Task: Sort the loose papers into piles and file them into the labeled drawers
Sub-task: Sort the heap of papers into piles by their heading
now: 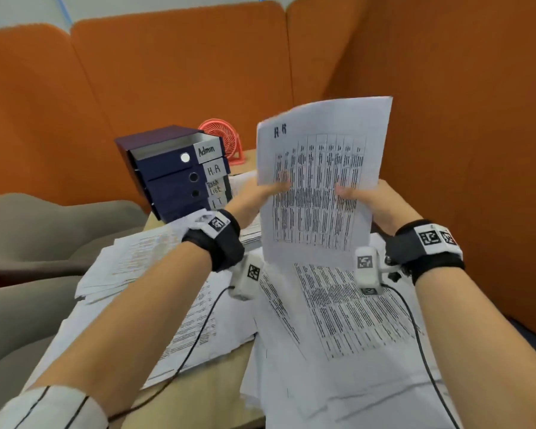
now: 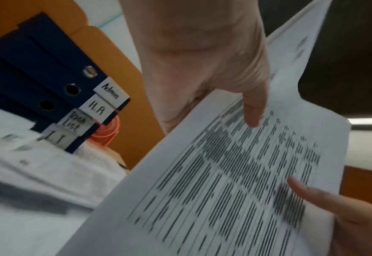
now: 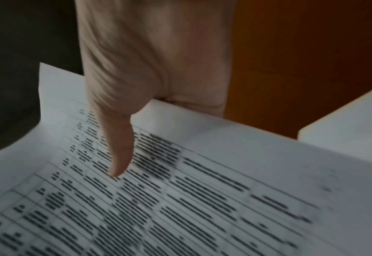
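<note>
Both hands hold up a white sheet (image 1: 319,181) printed with a dense table and headed "H R". My left hand (image 1: 271,188) pinches its left edge, thumb (image 2: 254,110) on the printed face. My right hand (image 1: 358,193) pinches the right edge, thumb (image 3: 119,150) on the front and the fingers hidden behind the sheet (image 3: 202,199). A dark blue drawer unit (image 1: 171,171) stands at the back left, with labels Admin (image 1: 206,150), H.R (image 1: 214,170), Task List and I.T. The top Admin drawer is pulled out a little. Loose printed papers (image 1: 338,320) cover the table.
A pile of papers (image 1: 130,261) lies at the left beside the drawers. A red desk fan (image 1: 226,140) stands behind the drawer unit (image 2: 49,72). Orange padded walls (image 1: 461,119) close in the back and right. Grey seats (image 1: 28,236) sit left of the table. Cables trail from both wristbands.
</note>
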